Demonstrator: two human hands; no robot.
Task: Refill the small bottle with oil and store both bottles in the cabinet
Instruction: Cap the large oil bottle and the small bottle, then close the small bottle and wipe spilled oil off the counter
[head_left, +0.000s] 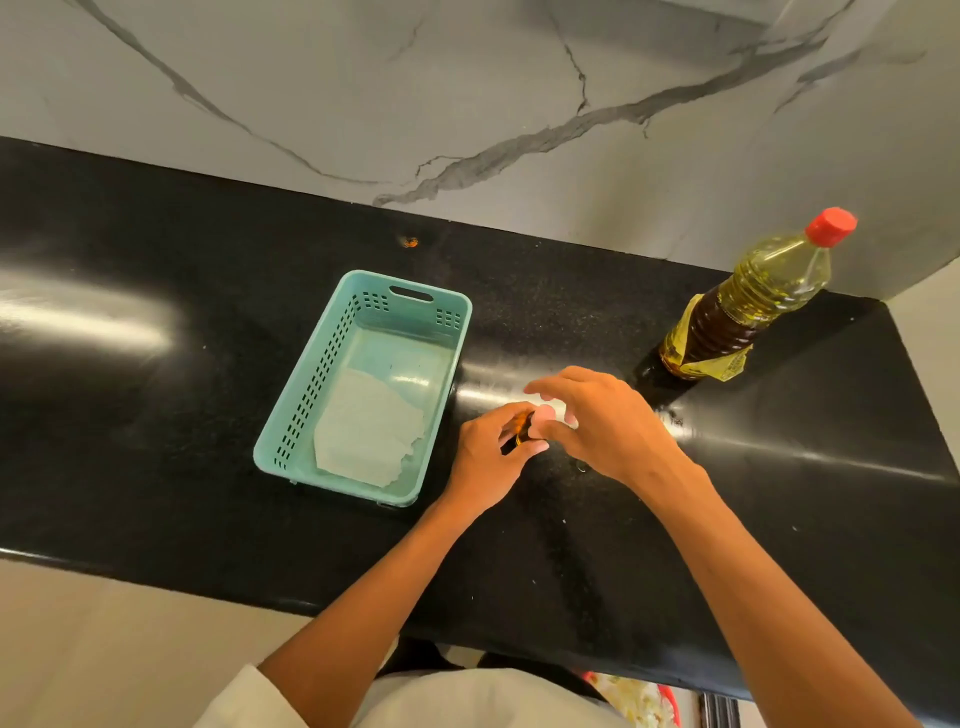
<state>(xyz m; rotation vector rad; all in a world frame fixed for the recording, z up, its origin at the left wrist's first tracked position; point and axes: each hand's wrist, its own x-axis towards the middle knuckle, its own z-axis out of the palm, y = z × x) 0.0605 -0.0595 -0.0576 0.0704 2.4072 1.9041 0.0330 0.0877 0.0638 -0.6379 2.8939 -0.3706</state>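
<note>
Left hand (485, 457): wrapping closed around the small bottle (519, 432), an amber one standing on the black counter (156, 441); only a sliver of the bottle is showing between the fingers.
Right hand (605, 423): curling its fingertips over the white cap (548, 413) right at the bottle's top, pinching it from above.
Step in hand: seemingly turning the cap; whether it is coming off or going on, I cannot tell, and the oil level inside is hidden.
Doing it well: keeping the left hand pressing the bottle's base flat on the counter while the right twists only the cap, so nothing is tipping or spilling.
Just left of the fingers: a turquoise basket (291, 415) lying empty apart from a pale sheet of paper (369, 431) on its floor.
Beyond the right hand's fingers, well apart: the large oil bottle (753, 306) standing upright with its red cap (831, 226) on, holding yellow oil.
Farthest: a marble-patterned wall (467, 78) rising behind the counter.
Cabinet: not showing.
</note>
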